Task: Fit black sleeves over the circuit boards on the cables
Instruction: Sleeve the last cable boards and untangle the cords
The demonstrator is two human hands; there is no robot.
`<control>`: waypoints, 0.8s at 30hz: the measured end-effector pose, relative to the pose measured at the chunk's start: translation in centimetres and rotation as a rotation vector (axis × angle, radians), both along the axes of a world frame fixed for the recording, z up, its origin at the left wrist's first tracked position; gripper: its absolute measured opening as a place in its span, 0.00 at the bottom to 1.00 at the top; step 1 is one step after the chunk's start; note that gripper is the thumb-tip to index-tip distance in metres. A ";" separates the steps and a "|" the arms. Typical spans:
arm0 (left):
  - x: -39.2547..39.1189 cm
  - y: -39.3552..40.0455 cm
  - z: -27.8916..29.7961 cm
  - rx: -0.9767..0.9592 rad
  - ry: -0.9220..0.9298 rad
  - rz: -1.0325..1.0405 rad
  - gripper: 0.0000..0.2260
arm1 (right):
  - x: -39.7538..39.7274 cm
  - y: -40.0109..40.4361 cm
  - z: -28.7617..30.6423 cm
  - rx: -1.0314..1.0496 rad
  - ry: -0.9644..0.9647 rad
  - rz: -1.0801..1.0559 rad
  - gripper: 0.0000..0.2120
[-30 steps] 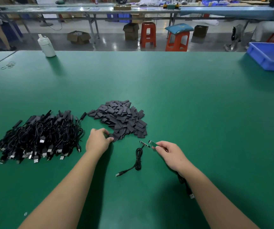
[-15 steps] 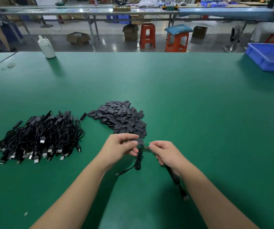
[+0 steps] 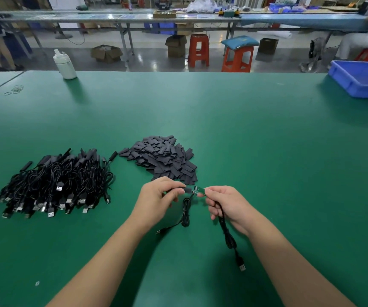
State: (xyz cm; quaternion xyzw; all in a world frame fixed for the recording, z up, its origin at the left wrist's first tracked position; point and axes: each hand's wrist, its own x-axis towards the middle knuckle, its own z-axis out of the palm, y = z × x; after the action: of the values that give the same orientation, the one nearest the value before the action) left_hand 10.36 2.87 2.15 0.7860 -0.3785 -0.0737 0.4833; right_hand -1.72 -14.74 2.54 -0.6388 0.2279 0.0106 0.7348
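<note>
Since a second ago your left hand [image 3: 156,197] has left the sleeve pile and come across to meet the right above the green counter [image 3: 256,151]. Your left hand now pinches a black sleeve [image 3: 187,190] between thumb and fingers, its open end at the tip of the green board [image 3: 198,190]. Your right hand [image 3: 227,206] pinches that board, and its cable [image 3: 228,235] hangs from the palm down to a USB plug lying on the counter. A second cable [image 3: 185,214] lies coiled on the counter between your wrists. Beyond your hands sits the pile of sleeves [image 3: 163,158], with the heap of cables [image 3: 54,185] to its left. Farther back, a white bottle [image 3: 64,64] stands near the counter's far edge and a blue bin [image 3: 362,78] sits at far right.
</note>
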 end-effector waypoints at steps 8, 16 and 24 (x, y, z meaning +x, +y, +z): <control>-0.9 -0.3 0.1 -0.079 0.013 0.031 0.07 | 0.2 0.7 0.3 0.052 -0.022 0.003 0.11; -1.3 -0.3 0.4 -0.134 0.065 0.065 0.07 | 0.0 0.6 -0.2 0.074 -0.012 0.002 0.11; -1.0 0.0 0.5 -0.012 -0.111 0.036 0.06 | -0.1 0.5 -0.4 -0.005 0.009 0.020 0.11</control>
State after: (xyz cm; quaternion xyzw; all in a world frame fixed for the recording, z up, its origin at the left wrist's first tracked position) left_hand 9.38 2.86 2.64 0.7925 -0.3911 -0.0190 0.4676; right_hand -1.84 -14.25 2.13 -0.6427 0.2248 0.0203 0.7321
